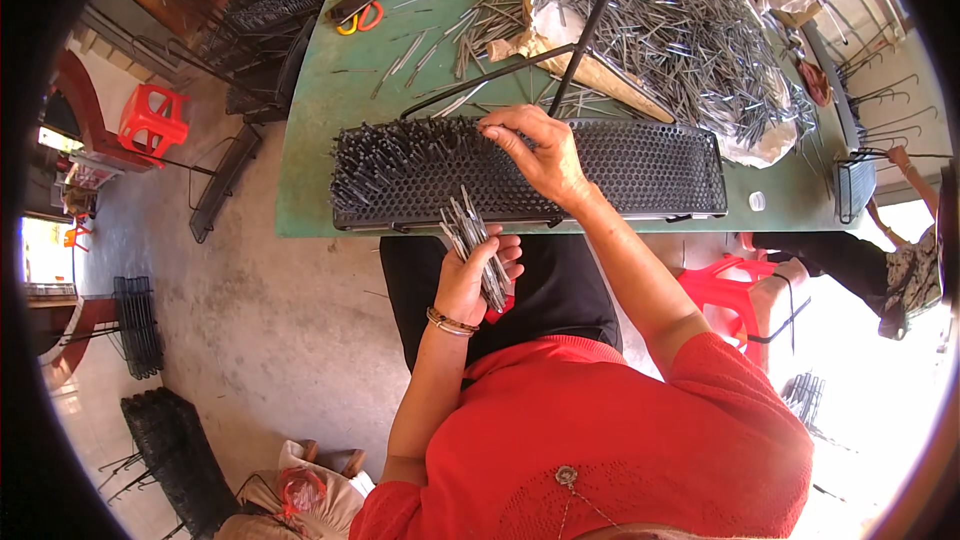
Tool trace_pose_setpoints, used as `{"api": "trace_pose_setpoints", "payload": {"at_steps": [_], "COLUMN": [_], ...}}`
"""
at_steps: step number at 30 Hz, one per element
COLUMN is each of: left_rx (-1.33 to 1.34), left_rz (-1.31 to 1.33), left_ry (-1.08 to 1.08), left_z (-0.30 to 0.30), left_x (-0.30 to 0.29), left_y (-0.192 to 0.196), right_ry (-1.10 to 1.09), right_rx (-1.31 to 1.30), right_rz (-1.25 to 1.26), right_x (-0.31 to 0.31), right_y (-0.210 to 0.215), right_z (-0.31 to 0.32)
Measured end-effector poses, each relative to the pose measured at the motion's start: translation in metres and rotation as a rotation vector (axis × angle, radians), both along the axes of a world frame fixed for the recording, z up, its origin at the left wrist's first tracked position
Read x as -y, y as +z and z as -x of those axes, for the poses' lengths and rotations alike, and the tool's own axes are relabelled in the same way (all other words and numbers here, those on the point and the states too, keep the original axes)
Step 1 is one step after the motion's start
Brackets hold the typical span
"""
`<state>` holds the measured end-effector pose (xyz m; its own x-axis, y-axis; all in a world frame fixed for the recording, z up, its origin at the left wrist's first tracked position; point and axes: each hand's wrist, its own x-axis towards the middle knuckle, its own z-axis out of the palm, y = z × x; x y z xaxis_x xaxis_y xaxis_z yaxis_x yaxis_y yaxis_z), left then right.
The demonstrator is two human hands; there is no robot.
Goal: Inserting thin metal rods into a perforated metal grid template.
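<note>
A bundle of thin grey metal rods [466,232] is gripped in my left hand [478,275], just in front of the table edge. Above the black perforated rack [650,165], my right hand [540,148] has thumb and forefinger pinched together; whatever is between them is too small to make out. Many upright rods [375,165] fill the rack's left end, thinning out toward my right hand. From its middle rightward the holes are bare. The rack lies along the near edge of the green table [310,165], with a black bar handle [590,20] rising behind it.
Behind the rack, a large heap of loose rods [690,40] lies on an opened sack, with more scattered leftward. Scissors [362,18] and a dark phone [362,0] are at the far left. Red stools [152,122] stand around; another person [900,260] is at the right.
</note>
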<state>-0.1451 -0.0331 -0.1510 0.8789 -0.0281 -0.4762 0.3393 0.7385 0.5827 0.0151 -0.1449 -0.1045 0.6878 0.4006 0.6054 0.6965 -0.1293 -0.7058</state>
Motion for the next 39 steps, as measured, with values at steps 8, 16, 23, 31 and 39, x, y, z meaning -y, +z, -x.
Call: {"api": "trace_pose_setpoints", "payload": {"at_steps": [8, 16, 23, 31, 39], "left_rx": [-0.003, 0.0, -0.004, 0.0, 0.057], "left_rz": [0.007, 0.001, -0.01, -0.005, -0.007], "left_ry": [-0.004, -0.013, -0.029, -0.057, -0.063], "left_z": [0.0, 0.0, -0.001, 0.001, -0.001], "left_x": [0.0, -0.001, -0.002, -0.002, -0.004], "left_y": [0.0, 0.002, 0.001, -0.001, 0.002], "right_ry": [-0.097, -0.143, -0.127, -0.142, -0.128], "right_rx": [-0.144, -0.087, 0.098, 0.193, 0.267], "right_rz": [-0.085, -0.004, 0.088, 0.166, 0.303], "right_x": [-0.002, -0.001, -0.008, -0.003, 0.0], "right_y": [-0.013, -0.023, -0.016, -0.021, -0.02], "right_z": [-0.005, 0.001, 0.002, 0.002, 0.003]}}
